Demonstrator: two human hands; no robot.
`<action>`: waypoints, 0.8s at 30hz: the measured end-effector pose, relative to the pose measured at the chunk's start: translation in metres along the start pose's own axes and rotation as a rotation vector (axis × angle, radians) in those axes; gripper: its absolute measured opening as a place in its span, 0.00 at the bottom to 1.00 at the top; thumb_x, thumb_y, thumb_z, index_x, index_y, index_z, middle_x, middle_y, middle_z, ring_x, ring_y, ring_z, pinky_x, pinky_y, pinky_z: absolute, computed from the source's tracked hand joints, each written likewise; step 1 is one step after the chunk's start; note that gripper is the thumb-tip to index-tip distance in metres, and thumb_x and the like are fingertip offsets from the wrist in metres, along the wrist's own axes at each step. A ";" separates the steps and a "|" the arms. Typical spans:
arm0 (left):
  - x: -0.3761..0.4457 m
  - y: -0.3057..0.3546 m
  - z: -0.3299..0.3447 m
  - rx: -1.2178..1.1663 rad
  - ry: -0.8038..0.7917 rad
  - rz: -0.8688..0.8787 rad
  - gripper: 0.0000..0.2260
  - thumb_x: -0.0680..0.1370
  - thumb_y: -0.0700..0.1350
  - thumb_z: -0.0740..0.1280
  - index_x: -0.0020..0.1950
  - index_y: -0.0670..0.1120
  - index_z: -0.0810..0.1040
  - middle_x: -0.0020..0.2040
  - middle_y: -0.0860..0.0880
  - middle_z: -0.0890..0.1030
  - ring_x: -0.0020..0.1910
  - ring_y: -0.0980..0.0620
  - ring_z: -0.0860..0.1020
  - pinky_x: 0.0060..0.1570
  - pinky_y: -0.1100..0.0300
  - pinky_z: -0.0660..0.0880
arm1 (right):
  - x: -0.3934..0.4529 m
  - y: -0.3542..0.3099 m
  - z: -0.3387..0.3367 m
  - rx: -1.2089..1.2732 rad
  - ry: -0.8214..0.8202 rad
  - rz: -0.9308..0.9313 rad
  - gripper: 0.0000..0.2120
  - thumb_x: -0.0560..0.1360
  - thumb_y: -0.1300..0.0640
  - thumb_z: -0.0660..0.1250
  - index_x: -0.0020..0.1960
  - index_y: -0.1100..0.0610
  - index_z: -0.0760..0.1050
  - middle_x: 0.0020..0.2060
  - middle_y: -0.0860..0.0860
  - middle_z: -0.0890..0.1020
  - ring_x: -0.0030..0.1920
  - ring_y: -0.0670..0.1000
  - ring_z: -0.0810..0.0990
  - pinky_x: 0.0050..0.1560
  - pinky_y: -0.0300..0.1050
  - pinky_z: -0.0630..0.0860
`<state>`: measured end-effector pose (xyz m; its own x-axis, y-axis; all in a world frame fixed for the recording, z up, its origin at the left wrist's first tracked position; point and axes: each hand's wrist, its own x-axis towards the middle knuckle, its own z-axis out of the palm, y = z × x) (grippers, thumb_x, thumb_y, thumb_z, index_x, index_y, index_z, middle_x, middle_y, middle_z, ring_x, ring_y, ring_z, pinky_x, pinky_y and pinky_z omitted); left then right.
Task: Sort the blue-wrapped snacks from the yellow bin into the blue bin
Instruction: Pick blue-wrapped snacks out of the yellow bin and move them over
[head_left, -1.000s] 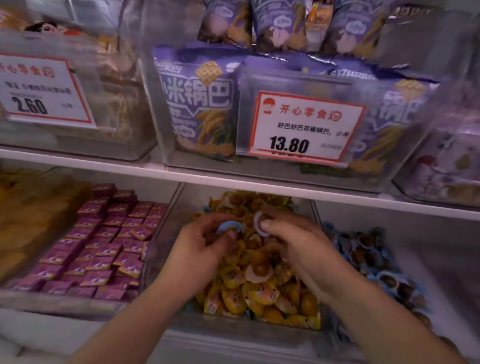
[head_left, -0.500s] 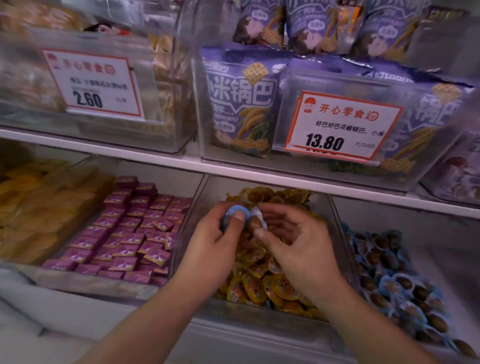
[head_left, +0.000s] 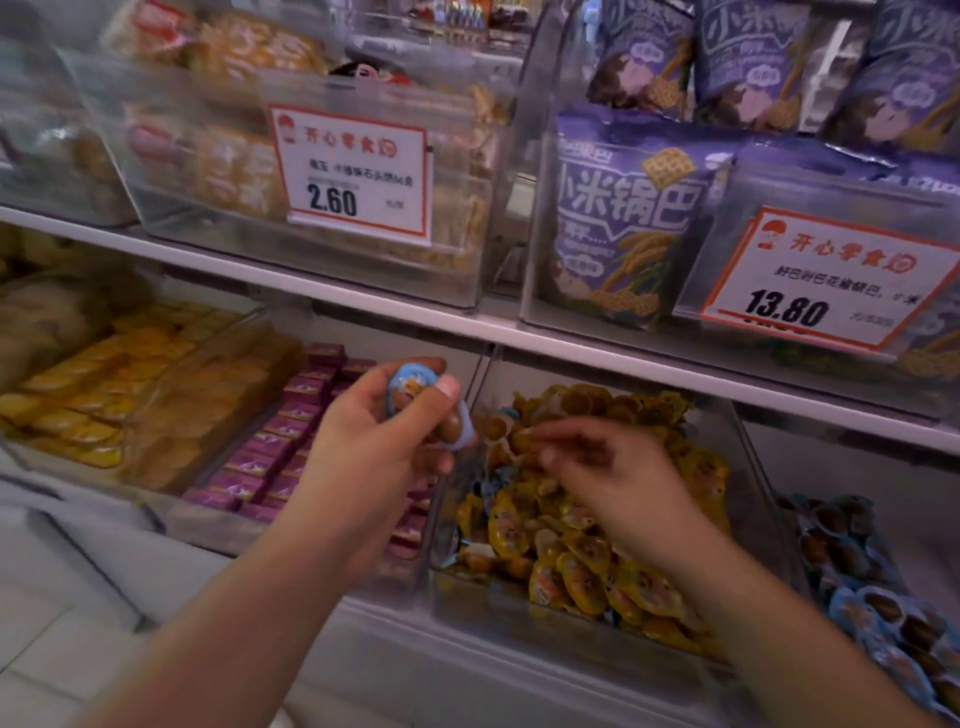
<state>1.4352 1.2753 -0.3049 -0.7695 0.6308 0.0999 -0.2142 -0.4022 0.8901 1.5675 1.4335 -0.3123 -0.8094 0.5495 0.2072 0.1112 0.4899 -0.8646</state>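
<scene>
- Landmark: the yellow bin, a clear container on the lower shelf, filled with yellow-wrapped snacks.
- The left hand is raised just left of the yellow bin's left wall, above the neighbouring bin of purple packets.
- The left hand's fingers and thumb are curled around blue-wrapped snacks; 2 appear to be held, 1 above the other, with brown contents showing through the wrap.
- The right hand is over the yellow bin, low above the snack pile. Its fingers point left and are bent. The hand is motion-blurred, so whether it pinches anything cannot be told.
- A few more blue wrappers show among the yellow ones, near the yellow bin's left side.
- The blue bin stands immediately right of the yellow bin and holds blue-wrapped pieces.
- Further left of the yellow bin, past the purple packets, lie orange-yellow packets.
- On the shelf above the yellow bin stand purple snack bags behind a price tag reading 13.80; up and to the left, another tag reads 2.60.
</scene>
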 end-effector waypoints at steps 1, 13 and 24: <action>0.002 -0.001 -0.005 -0.005 0.044 -0.022 0.11 0.71 0.46 0.75 0.52 0.46 0.81 0.38 0.44 0.81 0.34 0.50 0.79 0.27 0.62 0.73 | 0.008 0.004 0.007 -0.191 -0.089 -0.010 0.10 0.76 0.58 0.70 0.57 0.50 0.82 0.51 0.46 0.85 0.52 0.43 0.82 0.54 0.37 0.77; 0.001 -0.003 -0.014 -0.031 0.058 -0.076 0.08 0.76 0.41 0.73 0.54 0.46 0.80 0.37 0.46 0.81 0.34 0.52 0.79 0.28 0.60 0.73 | 0.056 0.030 0.054 -1.034 -0.624 0.077 0.36 0.68 0.36 0.67 0.74 0.42 0.63 0.70 0.50 0.70 0.69 0.56 0.66 0.67 0.55 0.68; -0.001 0.002 -0.023 -0.005 0.089 -0.075 0.10 0.75 0.42 0.73 0.55 0.46 0.79 0.40 0.45 0.81 0.36 0.47 0.78 0.29 0.58 0.74 | 0.074 0.025 0.056 -0.856 -0.588 0.144 0.32 0.65 0.45 0.74 0.67 0.43 0.70 0.61 0.47 0.78 0.60 0.52 0.78 0.56 0.42 0.74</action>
<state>1.4220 1.2588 -0.3138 -0.8014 0.5981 -0.0065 -0.2758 -0.3598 0.8913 1.4777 1.4480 -0.3440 -0.8831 0.3375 -0.3259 0.4140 0.8874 -0.2029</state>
